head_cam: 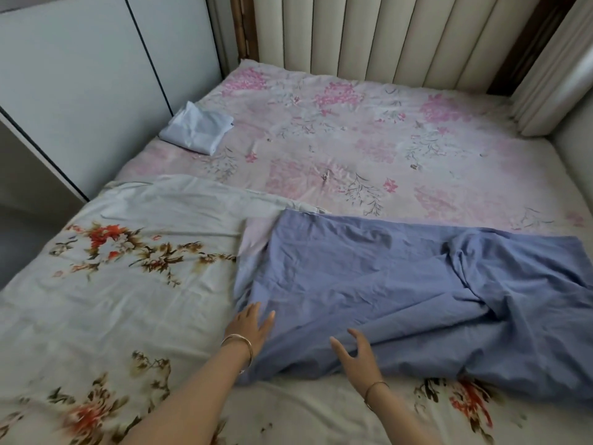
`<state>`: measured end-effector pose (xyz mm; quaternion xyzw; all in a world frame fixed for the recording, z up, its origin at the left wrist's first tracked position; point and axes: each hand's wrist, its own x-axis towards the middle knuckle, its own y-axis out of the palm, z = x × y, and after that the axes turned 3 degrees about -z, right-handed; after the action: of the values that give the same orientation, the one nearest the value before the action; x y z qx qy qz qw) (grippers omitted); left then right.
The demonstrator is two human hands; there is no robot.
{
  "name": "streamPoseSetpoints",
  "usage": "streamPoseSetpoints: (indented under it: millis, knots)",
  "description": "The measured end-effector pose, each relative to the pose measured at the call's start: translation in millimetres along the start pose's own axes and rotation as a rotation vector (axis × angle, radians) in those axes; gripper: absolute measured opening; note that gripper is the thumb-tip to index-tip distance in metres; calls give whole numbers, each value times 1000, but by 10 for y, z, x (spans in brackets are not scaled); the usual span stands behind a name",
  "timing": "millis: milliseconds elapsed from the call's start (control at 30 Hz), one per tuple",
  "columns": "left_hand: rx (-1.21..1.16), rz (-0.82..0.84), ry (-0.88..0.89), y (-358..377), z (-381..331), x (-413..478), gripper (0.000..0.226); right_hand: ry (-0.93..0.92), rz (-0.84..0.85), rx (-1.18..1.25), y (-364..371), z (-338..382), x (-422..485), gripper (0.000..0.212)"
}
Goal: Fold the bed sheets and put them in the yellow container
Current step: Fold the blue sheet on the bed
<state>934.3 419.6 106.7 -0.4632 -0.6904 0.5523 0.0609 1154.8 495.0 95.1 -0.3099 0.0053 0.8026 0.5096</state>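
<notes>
A blue bed sheet (385, 284) lies rumpled across the near right part of the bed, bunched toward the right. My left hand (250, 326) rests flat on its left edge, fingers straight. Just above the sheet's near edge, my right hand (356, 354) hovers with relaxed, spread fingers and holds nothing. Under the blue sheet lies a pale sheet with red and brown flowers (122, 284), spread over the near left. A small folded light-blue sheet (197, 128) sits at the far left of the bed. No yellow container is in view.
The mattress carries a pink floral cover (353, 139). A padded cream headboard (385, 36) stands at the back and a padded side panel (552, 75) at the right. White cabinet doors (80, 75) line the left side.
</notes>
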Motion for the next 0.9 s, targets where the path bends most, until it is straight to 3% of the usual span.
streamPoseSetpoints:
  millis: [300,333,433,467,633,900]
  knots:
    - [-423,102,-48,-382,449,404,53,18,91,79,889,227,96,43]
    - [-459,119,-76,-400,540,468,54,31,108,80,1030,295,109,47]
    - [-527,195,-90,-494,827,798,60,37,47,110,1557,473,294,84]
    - [-552,220,-72,-553,938,967,62,47,16,123,1763,554,408,84]
    - [-606,290,4,-774,1163,1546,62,128,-58,161,2338,799,834,36]
    - [-934,414,-84,-460,776,2387,60,103,-259,122,2560,688,1767,44]
